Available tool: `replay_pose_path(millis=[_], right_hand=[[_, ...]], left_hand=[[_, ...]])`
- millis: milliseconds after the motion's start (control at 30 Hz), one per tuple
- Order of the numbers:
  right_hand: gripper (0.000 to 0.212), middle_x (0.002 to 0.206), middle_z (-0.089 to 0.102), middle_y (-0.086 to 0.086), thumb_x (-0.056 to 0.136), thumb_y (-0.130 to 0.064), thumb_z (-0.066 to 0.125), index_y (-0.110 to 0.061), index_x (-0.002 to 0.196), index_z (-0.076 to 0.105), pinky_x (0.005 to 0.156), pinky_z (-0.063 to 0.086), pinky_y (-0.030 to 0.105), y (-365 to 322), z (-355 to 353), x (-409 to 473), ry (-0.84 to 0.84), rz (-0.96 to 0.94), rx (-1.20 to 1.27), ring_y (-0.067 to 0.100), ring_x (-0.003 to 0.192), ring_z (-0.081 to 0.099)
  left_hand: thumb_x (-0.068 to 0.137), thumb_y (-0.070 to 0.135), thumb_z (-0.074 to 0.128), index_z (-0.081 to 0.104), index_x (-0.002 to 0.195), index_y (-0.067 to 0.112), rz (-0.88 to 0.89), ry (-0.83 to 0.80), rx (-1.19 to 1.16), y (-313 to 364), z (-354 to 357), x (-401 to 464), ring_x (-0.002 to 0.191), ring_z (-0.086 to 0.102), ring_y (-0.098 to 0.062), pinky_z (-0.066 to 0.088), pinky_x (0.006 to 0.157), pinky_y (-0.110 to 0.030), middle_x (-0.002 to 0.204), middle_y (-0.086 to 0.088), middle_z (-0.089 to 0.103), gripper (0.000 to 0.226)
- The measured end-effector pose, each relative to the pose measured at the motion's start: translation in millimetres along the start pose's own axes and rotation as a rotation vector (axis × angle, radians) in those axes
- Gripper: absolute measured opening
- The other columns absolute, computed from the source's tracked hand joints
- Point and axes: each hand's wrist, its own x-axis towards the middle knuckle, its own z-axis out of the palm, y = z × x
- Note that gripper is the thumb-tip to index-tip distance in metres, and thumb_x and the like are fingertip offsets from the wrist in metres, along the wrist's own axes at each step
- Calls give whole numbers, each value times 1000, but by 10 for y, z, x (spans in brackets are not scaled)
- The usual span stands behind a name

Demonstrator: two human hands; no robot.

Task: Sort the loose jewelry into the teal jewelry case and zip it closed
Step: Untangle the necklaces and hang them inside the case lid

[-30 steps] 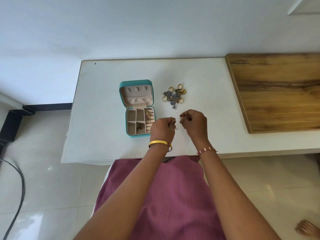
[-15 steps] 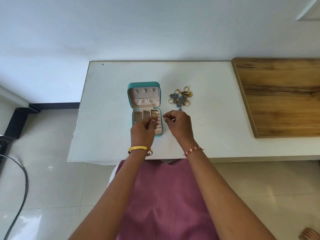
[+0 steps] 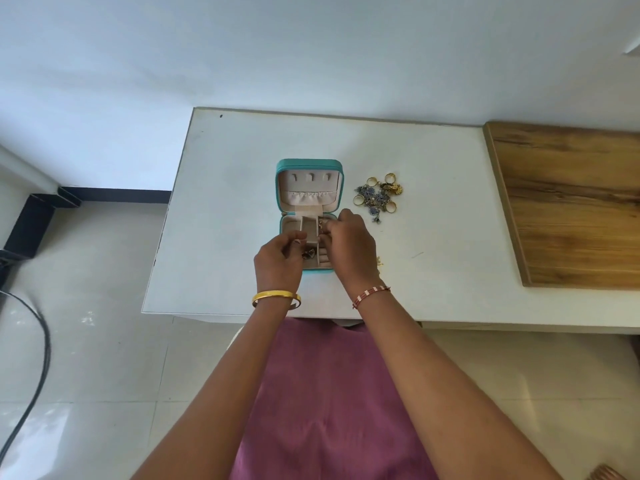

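The teal jewelry case [image 3: 309,164] lies open on the white table [image 3: 433,161], its lid folded back away from the person and showing a beige lining with three small tabs and a gathered pocket. The lower tray is divided into small compartments; a dark piece of jewelry [image 3: 309,253] lies in one of the near compartments, partly hidden by the hands.

Both hands are over the tray. The left hand [image 3: 278,263] has its fingers curled, with thumb and forefinger brought together over the left compartments; whether they pinch something I cannot tell, it is too small. The right hand [image 3: 351,245] is over the right side of the tray, fingers bent, and its fingertips seem to pinch a small gold piece [image 3: 321,224] at the far right compartment.

The loose jewelry pile [image 3: 378,197], gold rings and blue-grey pieces, lies on the table just right of the case lid. A small gold item [image 3: 380,262] lies on the table beside the right wrist. A gold bangle [image 3: 276,295] is on the left wrist and a red and white bracelet [image 3: 371,294] on the right. A wooden board [image 3: 568,202] lies at the table's right.
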Motion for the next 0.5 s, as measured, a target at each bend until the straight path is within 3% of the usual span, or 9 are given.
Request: replay_pose_path(millis=[133, 300, 400, 433, 500], right_hand=[[16, 92, 58, 17, 88, -3, 52, 0, 95, 66, 62, 36, 27, 26, 28, -9, 49, 53, 127, 32, 89, 56], [13, 94, 66, 15, 88, -5, 54, -1, 94, 65, 69, 37, 18, 77, -95, 13, 90, 261, 519, 22, 85, 59], [10, 90, 67, 16, 89, -5, 53, -5, 89, 62, 75, 51, 29, 70, -234, 18, 55, 380, 783, 22, 80, 62], [10, 88, 66, 16, 90, -4, 51, -6, 88, 60, 74, 55, 33, 64, -298, 10, 41, 409, 901, 23, 77, 63], [12, 82, 64, 16, 92, 0, 47, -7, 88, 56, 66, 57, 28, 48, -452, -25, 11, 433, 1117, 21, 67, 64]], left_hand=[[91, 8, 48, 68, 104, 11, 6, -9, 9, 0, 2, -7, 86, 59, -13, 42, 79, -18, 105, -9, 69, 24], [90, 8, 47, 68, 104, 13, 42, -15, 22, 46, 0, -7, 88, 62, -19, 45, 78, -21, 103, -11, 69, 26], [89, 6, 47, 66, 107, 12, 81, -43, 19, 138, 16, -8, 91, 62, -23, 46, 81, -23, 104, -10, 68, 27], [90, 6, 46, 64, 110, 12, 100, -53, 17, 174, 27, -13, 94, 62, -23, 45, 81, -21, 108, -10, 67, 28], [90, 4, 46, 60, 117, 10, 141, -80, -10, 246, 59, -17, 102, 60, -21, 40, 79, -8, 116, -10, 64, 31]])
